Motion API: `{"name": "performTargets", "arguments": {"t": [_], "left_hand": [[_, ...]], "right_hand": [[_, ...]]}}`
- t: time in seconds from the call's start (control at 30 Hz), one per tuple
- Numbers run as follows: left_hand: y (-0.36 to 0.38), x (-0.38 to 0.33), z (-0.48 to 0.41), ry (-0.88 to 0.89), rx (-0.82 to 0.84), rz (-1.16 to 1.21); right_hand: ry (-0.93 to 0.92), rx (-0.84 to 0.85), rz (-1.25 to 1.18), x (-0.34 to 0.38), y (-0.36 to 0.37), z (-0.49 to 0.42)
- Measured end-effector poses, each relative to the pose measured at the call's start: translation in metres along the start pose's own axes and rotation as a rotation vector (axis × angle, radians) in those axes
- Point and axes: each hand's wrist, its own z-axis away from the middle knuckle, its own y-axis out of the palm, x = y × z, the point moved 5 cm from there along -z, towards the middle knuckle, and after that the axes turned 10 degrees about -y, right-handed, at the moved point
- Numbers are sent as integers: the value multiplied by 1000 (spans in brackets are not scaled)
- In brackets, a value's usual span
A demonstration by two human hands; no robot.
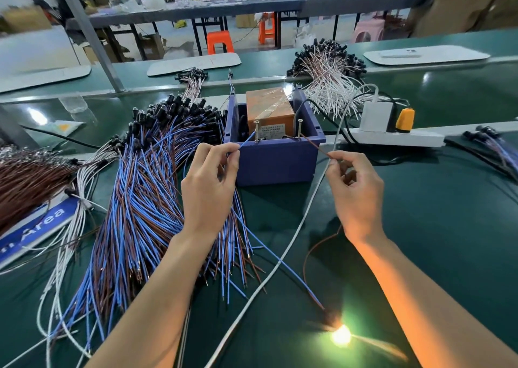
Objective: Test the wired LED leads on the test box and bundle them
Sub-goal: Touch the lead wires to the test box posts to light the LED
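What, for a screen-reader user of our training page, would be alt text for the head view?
A person's left hand pinches a blue wire and the right hand a brown wire against two screws on a blue test box; the lead's LED glows in the foreground. A pile of blue-and-brown leads lies left of the box.

Head-worn, wide-angle, single view: facing forward and down, close above test box [276, 160] on green bench [434, 227].

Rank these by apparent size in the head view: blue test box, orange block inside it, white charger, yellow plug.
1. blue test box
2. orange block, partly hidden by the box wall
3. white charger
4. yellow plug
All sit at similar depth, so the order is reliable.
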Motion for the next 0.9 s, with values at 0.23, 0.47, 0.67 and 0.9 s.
{"name": "performTargets", "arguments": {"t": [0.23, 0.47, 0.67, 0.9], "left_hand": [[1, -1, 0, 5, 5, 3], [1, 0, 1, 4, 2, 5], [2, 1, 1, 5, -3, 1], [-16, -9, -6, -199, -53, 133]], "right_hand": [[-13, -6, 9, 2, 0, 0], [-22, 4, 13, 3, -1, 0], [-1, 5, 3, 3, -1, 1], [137, -134, -133, 17, -14, -4]]}}
